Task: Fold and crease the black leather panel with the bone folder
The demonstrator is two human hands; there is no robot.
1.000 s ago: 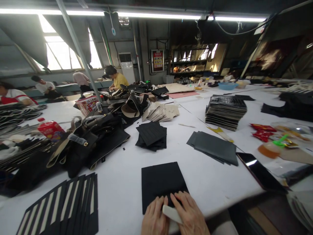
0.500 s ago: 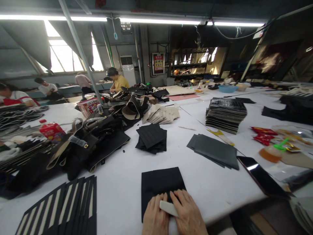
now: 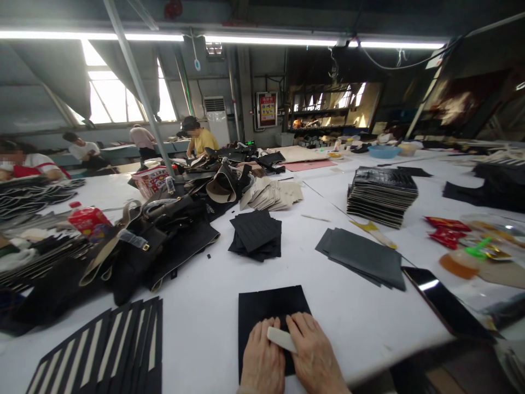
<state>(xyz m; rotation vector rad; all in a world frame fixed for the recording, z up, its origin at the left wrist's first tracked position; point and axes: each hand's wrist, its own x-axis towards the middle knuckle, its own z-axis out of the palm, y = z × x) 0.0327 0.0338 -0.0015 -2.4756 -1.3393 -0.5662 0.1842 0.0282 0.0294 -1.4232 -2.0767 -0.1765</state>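
Note:
A black square panel (image 3: 273,301), leather or fabric, lies on the white table in front of me. My left hand (image 3: 262,353) is closed at its near part, with bent fingers pressing the material. Beside it, almost touching, my right hand (image 3: 314,350) grips a flat off-white bone folder (image 3: 282,339), whose rounded end points toward the left hand. Fingertips of both hands rest on the panel. The near edge of the panel and both thumbs are mostly hidden beneath the hands.
Striped black pieces (image 3: 102,350) lie at front left, with black bag parts (image 3: 143,251) behind. Farther up are stacked black squares (image 3: 256,235), dark grey sheets (image 3: 365,257) and a tall stack (image 3: 381,197). A phone (image 3: 447,301) and a glue bottle (image 3: 461,260) lie right. Several people work far left.
Both hands have slid up slightly over the panel, and the bone folder has shifted a little with the right hand. The whole view has tilted slightly.

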